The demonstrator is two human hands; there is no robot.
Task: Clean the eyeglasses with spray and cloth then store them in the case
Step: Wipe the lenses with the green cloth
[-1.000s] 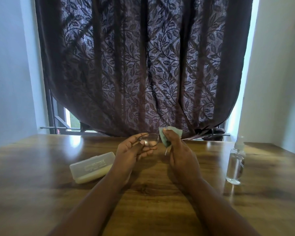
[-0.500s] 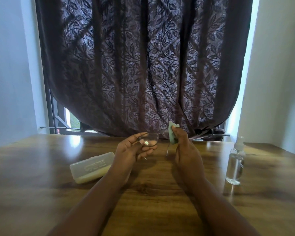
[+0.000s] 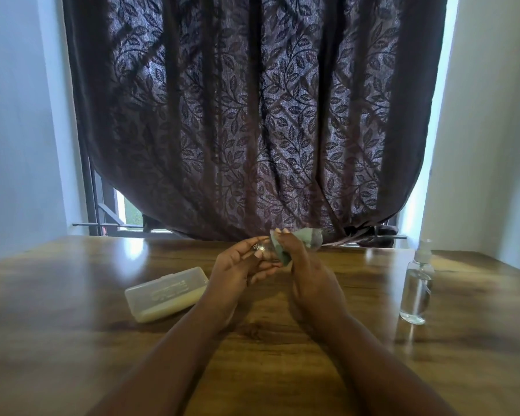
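Note:
The thin-framed eyeglasses [image 3: 312,240] are held above the wooden table [image 3: 72,340] between both hands. My left hand [image 3: 237,265] pinches the left lens between thumb and fingertips. My right hand [image 3: 306,274] pinches a pale green cloth [image 3: 281,253] against the frame near the bridge, and the right lens shows beyond its fingers. A translucent case [image 3: 165,292] lies shut on the table, left of my left wrist. The clear spray bottle [image 3: 418,283] stands upright at the right.
A dark leaf-patterned curtain [image 3: 252,115] hangs over the window behind the table's far edge. White walls close in on both sides. Bare tabletop lies in front of my forearms.
My right hand with the cloth has slid left along the frame toward my left hand, uncovering the right lens. The cloth is now bunched between the two hands.

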